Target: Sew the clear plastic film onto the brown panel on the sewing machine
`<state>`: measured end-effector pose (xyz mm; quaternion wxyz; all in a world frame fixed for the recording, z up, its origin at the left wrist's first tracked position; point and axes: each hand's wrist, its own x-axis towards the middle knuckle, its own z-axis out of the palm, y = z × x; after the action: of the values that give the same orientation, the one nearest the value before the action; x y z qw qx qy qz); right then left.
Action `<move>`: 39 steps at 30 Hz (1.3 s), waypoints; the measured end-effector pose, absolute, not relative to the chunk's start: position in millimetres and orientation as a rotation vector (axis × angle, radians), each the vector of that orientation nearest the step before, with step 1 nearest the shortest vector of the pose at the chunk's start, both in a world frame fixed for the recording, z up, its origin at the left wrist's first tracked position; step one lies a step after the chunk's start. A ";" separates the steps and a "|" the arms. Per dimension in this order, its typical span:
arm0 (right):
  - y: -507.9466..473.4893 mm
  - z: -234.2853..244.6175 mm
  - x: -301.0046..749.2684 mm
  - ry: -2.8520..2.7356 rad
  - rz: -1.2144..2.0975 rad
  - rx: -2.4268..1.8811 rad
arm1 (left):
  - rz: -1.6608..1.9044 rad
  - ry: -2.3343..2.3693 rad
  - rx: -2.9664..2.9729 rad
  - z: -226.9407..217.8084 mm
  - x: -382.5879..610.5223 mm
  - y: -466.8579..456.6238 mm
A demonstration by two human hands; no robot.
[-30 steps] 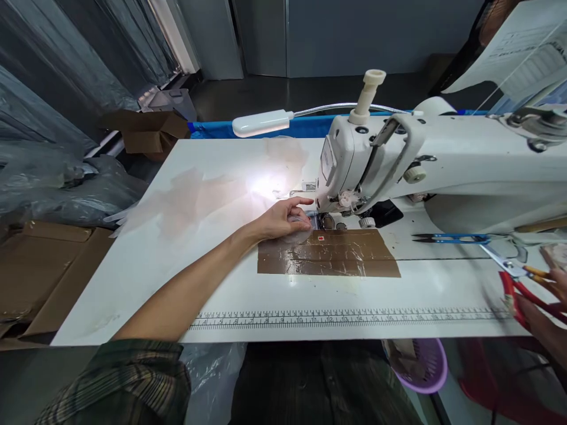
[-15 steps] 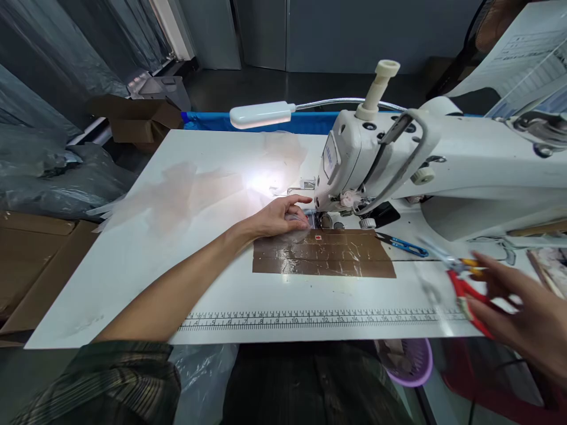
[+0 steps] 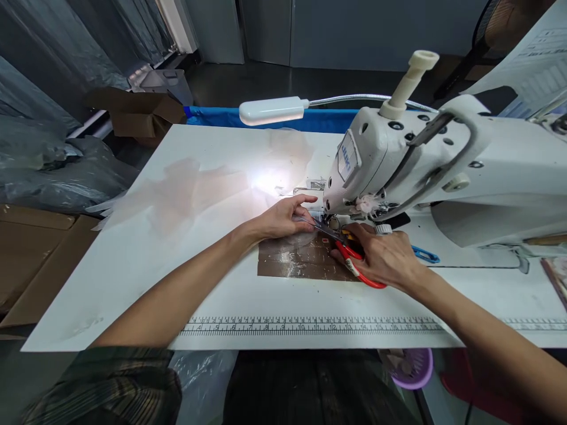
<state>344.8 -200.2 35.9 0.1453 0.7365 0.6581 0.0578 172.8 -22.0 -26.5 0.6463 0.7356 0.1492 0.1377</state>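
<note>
My left hand (image 3: 283, 217) rests on the white table just left of the needle of the white sewing machine (image 3: 425, 159), its fingers curled on a thin clear piece (image 3: 300, 237) that I cannot name. My right hand (image 3: 384, 257) grips red-handled scissors (image 3: 349, 254), whose blades point left toward the needle and my left fingers. Both hands lie over a brown taped patch (image 3: 296, 260) on the table top.
A lit white gooseneck lamp (image 3: 271, 110) hangs over the table (image 3: 133, 277). Sheer film pieces (image 3: 186, 189) lie at the left. Blue thread snips (image 3: 426, 255) sit by the machine base. A printed ruler (image 3: 310, 326) runs along the front edge. Cardboard boxes (image 3: 142, 115) and grey bags stand to the left.
My right hand has come in from the far right with the red scissors and now sits at the needle. The left hand has stayed in place.
</note>
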 end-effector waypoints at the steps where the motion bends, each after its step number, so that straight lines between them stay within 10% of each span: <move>1: -199.5 36.2 344.0 1.895 0.154 2.107 | 0.316 0.335 1.680 -26.8 173.2 -22.0; 39: -259.3 39.2 361.8 1.956 0.000 2.449 | 0.344 0.335 2.152 -2.4 155.1 -8.4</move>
<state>361.8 -259.3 39.2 0.0037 0.7813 0.6241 0.0001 155.1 -8.4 -2.4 0.4515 0.8709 0.1355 0.1391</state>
